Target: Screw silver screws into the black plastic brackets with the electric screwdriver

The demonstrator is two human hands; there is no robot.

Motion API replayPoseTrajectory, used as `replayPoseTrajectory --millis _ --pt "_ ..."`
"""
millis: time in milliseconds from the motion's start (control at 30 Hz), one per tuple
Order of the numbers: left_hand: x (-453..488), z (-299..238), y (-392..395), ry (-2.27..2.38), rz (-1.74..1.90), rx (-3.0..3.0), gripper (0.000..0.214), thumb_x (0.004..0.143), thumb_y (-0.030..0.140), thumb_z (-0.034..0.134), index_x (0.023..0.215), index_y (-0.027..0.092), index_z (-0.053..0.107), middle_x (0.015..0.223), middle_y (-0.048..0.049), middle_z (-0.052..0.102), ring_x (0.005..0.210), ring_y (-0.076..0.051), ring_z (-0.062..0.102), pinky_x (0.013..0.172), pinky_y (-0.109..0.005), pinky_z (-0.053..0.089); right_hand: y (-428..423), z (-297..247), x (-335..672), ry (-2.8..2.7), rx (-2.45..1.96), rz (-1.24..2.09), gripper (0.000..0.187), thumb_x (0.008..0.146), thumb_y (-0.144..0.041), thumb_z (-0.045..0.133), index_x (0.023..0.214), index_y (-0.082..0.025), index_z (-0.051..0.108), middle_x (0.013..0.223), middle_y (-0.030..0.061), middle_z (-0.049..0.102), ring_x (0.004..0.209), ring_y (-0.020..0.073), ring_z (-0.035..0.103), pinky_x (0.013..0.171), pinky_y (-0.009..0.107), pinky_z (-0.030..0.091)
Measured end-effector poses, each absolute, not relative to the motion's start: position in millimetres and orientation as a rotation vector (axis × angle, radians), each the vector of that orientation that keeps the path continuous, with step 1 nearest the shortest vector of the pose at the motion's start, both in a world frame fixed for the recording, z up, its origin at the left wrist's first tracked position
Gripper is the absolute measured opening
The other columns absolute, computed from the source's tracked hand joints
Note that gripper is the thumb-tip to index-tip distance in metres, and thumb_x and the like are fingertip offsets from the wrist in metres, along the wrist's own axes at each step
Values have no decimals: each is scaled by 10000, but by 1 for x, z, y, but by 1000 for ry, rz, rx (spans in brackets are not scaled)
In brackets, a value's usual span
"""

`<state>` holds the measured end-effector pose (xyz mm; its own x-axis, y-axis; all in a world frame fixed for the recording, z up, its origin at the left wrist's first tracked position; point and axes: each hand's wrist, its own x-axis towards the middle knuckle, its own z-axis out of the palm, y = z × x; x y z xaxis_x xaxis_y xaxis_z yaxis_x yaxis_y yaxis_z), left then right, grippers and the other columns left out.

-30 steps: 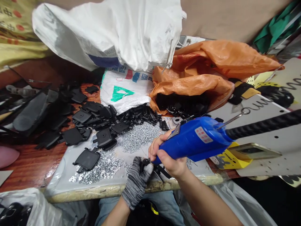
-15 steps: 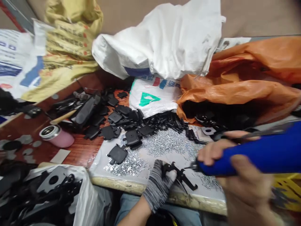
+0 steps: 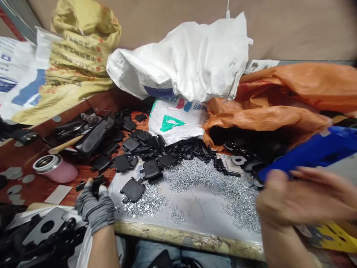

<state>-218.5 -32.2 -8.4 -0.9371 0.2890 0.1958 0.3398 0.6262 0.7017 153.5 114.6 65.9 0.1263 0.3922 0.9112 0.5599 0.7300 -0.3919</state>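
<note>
Head view. Left hand [image 3: 95, 208] wears a grey knit glove, fingers clenched round a small black part [image 3: 96, 183]. It sits at the near-left table edge, just above the open bag [image 3: 47, 227] of similar black parts.

Right hand [image 3: 301, 197] is near right and motion-blurred. Its fingers look stretched out just below the nose of the blue driver [image 3: 315, 150]; we cannot tell if they grip it. The driver slopes down to the left, tip above the right end of the screws [image 3: 195, 175].

Our read: the step is dropping the part in the bag.
- Keep the grip closed until the part is over the bag mouth, not its rim.
- Keep the forearm clear of the washers [image 3: 145, 201] on the white sheet [image 3: 195, 212]. They lie near the edge and are easy to sweep off.
- Hold the driver tip off the screws while our eyes are on the left.

Writing:
- Yellow sack [image 3: 80, 48], far left: red characters, too blurred to read.
- Small white sack [image 3: 173, 119], far centre: green triangle logo plus blue and red characters, not legible.
- Driver: no label we can read.
</note>
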Motion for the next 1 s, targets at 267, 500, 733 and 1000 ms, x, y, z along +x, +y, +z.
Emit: replayPoseTrajectory --millis 267,500,733,1000 --pt "-171 -4 -18 -2747 -577 -1111 641 812 510 577 1309 107 616 1373 -215 551 1294 -394 486 1102 -550 357 194 -1 53 -2606 -1131 223 358 896 -54 480 1126 -203 710 993 98 687 1008 222 605 878 324 507" --pt "-182 -12 -13 -2867 -268 -1710 464 880 336 508 1298 188 647 1343 -122 650 1219 -312 601 1077 -436 443 217 -6 42 -2637 -1124 314 273 878 -74 549 1079 -177 703 1110 151 641 1138 279 541 968 387 479" --pt "-156 7 -15 -2689 -1484 -1284 461 819 471 549 1154 171 655 1131 -106 730 1077 -284 678 1036 -432 494 149 16 78 -2333 -1038 566 294 992 -268 486 1265 -192 565 1011 69 724 900 173 696 782 305 570" --pt "-80 15 -10 -2440 -2346 -1639 381 777 389 678 1115 218 632 1154 -75 736 1043 -252 711 919 -391 588 58 25 71 -2133 -676 288 483 964 -128 525 1431 -244 489 926 56 740 841 204 658 751 383 525"
